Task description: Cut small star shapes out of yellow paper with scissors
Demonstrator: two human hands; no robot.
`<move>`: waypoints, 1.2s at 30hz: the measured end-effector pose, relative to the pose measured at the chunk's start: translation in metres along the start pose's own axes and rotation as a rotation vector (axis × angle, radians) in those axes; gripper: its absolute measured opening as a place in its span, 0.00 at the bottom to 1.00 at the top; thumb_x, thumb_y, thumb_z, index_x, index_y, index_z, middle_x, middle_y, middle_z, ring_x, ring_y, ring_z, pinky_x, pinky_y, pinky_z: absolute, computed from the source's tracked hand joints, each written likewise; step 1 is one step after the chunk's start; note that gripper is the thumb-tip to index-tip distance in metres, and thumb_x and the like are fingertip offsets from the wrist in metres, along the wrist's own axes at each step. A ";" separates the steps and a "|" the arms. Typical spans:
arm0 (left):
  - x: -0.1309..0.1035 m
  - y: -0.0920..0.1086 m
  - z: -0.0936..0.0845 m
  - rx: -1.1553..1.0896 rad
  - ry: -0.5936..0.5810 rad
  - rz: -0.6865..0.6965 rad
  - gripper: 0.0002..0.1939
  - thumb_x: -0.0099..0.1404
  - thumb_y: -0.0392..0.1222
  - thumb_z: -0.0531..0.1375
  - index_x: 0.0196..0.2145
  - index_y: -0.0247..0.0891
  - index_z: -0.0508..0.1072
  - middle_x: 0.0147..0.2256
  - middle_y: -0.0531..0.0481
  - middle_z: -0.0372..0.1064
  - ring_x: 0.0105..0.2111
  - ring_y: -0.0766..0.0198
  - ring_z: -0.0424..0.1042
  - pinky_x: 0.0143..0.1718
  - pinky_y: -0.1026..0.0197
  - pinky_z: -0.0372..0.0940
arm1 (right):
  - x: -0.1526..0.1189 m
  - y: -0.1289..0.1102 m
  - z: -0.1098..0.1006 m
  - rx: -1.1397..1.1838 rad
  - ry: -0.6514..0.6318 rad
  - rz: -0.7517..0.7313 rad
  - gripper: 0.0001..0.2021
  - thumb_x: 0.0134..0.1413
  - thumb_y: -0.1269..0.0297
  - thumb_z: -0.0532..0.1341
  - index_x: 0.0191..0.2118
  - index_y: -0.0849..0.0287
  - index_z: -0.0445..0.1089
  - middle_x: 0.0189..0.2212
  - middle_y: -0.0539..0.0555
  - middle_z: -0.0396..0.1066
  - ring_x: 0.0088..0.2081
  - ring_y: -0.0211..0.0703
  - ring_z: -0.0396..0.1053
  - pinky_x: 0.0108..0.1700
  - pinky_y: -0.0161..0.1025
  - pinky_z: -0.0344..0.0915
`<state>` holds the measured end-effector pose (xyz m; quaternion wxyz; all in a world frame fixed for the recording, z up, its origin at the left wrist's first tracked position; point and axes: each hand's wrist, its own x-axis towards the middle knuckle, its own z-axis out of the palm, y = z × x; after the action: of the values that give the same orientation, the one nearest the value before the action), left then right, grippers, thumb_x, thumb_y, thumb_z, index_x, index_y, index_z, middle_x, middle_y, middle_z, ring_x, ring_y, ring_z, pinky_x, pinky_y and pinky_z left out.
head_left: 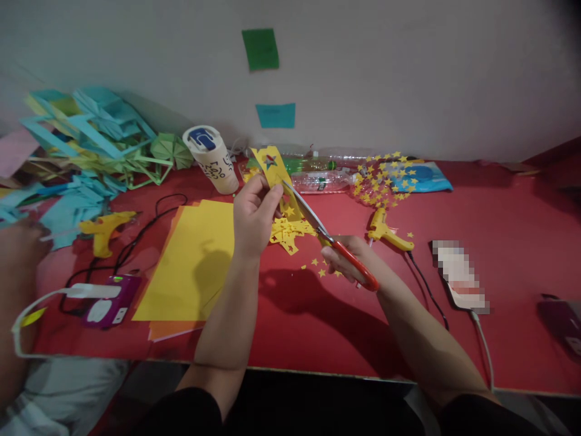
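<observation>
Between the thumb and fingers of my left hand (256,215) is a yellow paper strip (278,169) with a star-shaped hole near its top. My right hand (351,260) grips red-handled scissors (349,261), whose blades reach up and left to the strip beside my left thumb. Below the strip, yellow paper scraps (290,233) with star cut-outs lie in a pile. Several small yellow stars (322,272) rest on the red table (299,333) near my right hand.
Yellow sheets (188,260), a cup (211,160), and plastic bottles (318,181) surround my hands. Two glue guns (106,230) (388,233), a power strip (111,303) and a phone (458,272) have cords. Folded blue paper (104,121) and another person's hand (25,242) are left.
</observation>
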<state>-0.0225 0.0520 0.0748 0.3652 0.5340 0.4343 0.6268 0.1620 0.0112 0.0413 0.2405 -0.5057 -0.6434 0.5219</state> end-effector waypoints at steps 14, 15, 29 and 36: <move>0.002 0.002 -0.010 0.032 -0.030 -0.009 0.12 0.56 0.37 0.58 0.18 0.39 0.61 0.15 0.57 0.59 0.15 0.75 0.60 0.14 0.69 0.53 | -0.008 -0.012 -0.009 -0.050 -0.039 -0.042 0.26 0.47 0.38 0.60 0.19 0.55 0.54 0.13 0.44 0.57 0.15 0.30 0.54 0.20 0.33 0.52; 0.003 0.002 -0.012 0.028 -0.026 -0.012 0.14 0.56 0.37 0.58 0.17 0.38 0.60 0.15 0.57 0.58 0.14 0.75 0.60 0.14 0.68 0.52 | -0.009 -0.013 -0.010 -0.056 -0.043 -0.043 0.26 0.48 0.39 0.60 0.19 0.55 0.54 0.14 0.45 0.57 0.16 0.30 0.54 0.20 0.33 0.52; -0.001 0.000 -0.007 -0.017 -0.034 -0.092 0.10 0.53 0.39 0.59 0.17 0.38 0.66 0.14 0.56 0.64 0.13 0.75 0.60 0.14 0.69 0.55 | -0.012 -0.014 -0.012 0.007 -0.106 -0.148 0.22 0.51 0.43 0.59 0.21 0.56 0.58 0.16 0.44 0.55 0.19 0.32 0.53 0.22 0.34 0.50; -0.002 -0.002 -0.005 -0.036 -0.077 -0.104 0.11 0.54 0.40 0.59 0.16 0.37 0.69 0.14 0.55 0.65 0.13 0.75 0.60 0.14 0.69 0.56 | -0.011 -0.012 -0.012 0.029 -0.123 -0.153 0.25 0.49 0.37 0.57 0.23 0.57 0.59 0.16 0.44 0.55 0.18 0.31 0.52 0.21 0.35 0.49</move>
<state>-0.0276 0.0500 0.0725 0.4233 0.5277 0.4358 0.5937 0.1712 0.0071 0.0590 0.2473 -0.4186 -0.6860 0.5414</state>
